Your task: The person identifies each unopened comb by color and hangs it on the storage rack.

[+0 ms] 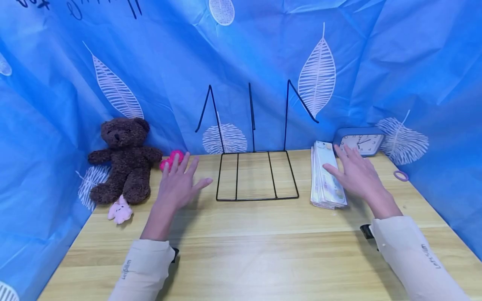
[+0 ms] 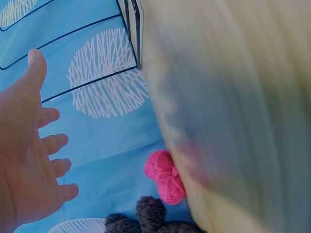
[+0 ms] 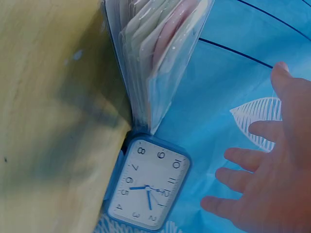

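In the head view my left hand (image 1: 178, 186) is held over the table with fingers spread, between the pink yarn bundle (image 1: 172, 160) and a black wire rack (image 1: 257, 200). It holds nothing. My right hand (image 1: 357, 173) is likewise spread and holds nothing, just right of a stack of clear-sleeved packets (image 1: 326, 175) and in front of a blue clock (image 1: 359, 141). Whether its fingers touch the packets cannot be told from the head view; the right wrist view shows the hand apart from the packets (image 3: 155, 63). The rack has upright wires at its back.
A brown teddy bear (image 1: 129, 163) sits at the left against the blue curtain (image 1: 256, 50), with a small pink plush toy (image 1: 120, 210) at its feet. A purple ring (image 1: 401, 175) lies by the table's right edge. Bare wood (image 1: 263, 255) spans the table's front.
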The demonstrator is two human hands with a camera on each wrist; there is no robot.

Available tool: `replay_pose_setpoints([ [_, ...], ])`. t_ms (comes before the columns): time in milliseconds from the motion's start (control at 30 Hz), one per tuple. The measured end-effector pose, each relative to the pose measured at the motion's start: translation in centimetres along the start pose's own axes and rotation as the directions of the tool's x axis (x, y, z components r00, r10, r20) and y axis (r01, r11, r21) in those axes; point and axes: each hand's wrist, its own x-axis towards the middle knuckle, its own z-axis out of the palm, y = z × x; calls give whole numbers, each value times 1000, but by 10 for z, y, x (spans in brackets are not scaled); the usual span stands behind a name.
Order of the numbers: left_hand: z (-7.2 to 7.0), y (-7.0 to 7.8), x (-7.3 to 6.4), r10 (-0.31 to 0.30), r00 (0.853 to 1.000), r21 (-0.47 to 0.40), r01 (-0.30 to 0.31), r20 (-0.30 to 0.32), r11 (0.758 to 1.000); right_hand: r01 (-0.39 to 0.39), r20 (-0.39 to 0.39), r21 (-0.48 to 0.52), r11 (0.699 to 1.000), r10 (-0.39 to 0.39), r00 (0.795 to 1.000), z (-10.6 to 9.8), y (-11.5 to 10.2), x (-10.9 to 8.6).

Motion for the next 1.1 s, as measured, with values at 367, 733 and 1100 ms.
replay_pose_setpoints([
  [367, 23, 1, 0, 24, 998, -179, -34, -57, 983, -41, 5, 180, 983, 41, 999, 0, 15, 1],
  [733, 35, 10, 4, -17, 1000, -443, 15, 0, 896, -103, 85, 324, 940, 80, 993, 7, 32, 1],
  [1100, 54, 6, 5, -28, 993, -641, 93, 111, 762, -158, 149, 429, 889, 103, 983, 15, 43, 0],
])
